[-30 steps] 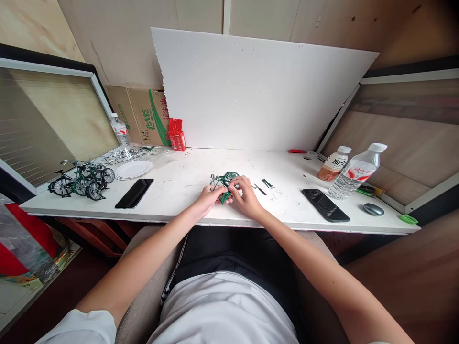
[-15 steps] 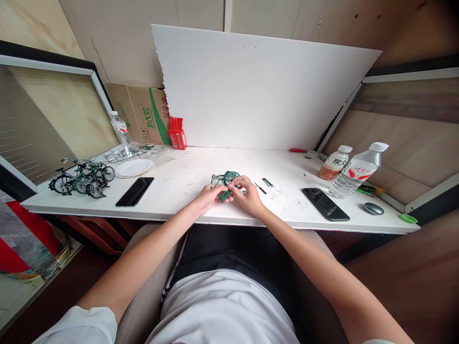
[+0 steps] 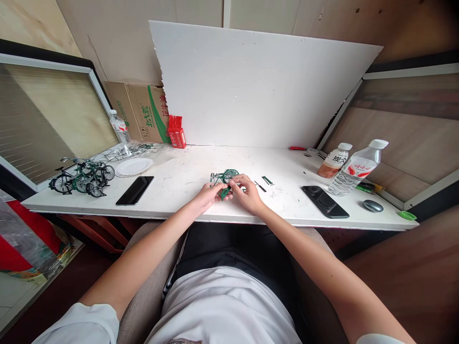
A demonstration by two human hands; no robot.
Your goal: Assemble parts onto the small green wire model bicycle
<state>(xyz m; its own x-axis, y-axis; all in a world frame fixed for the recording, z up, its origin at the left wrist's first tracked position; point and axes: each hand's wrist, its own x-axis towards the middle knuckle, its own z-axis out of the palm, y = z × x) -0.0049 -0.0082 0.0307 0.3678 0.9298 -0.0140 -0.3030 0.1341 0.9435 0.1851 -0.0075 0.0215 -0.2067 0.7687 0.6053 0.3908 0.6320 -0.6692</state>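
A small green model bicycle [image 3: 228,177] is held near the table's front edge, its spoked wheel pointing away from me. My left hand [image 3: 210,197] grips it from the left, thumb on the green frame. From the right, my right hand [image 3: 246,192] has its fingers pinched on the bicycle below the wheel; any small part between the fingertips is hidden. Just right of my hands lie a thin dark tool [image 3: 260,187] and a green piece [image 3: 267,180]. Several finished-looking model bicycles [image 3: 82,179] stand together at the table's left end.
On the white table [image 3: 186,165] are a phone [image 3: 135,190] at left, another phone [image 3: 325,201] at right, a mouse [image 3: 373,206], two bottles, white plates [image 3: 134,167], a red box [image 3: 177,132] and a green lid [image 3: 408,215]. A white board [image 3: 265,86] leans behind.
The view has shifted slightly. Both hands remain on the model bicycle, with only a small change in the right fingers' position.
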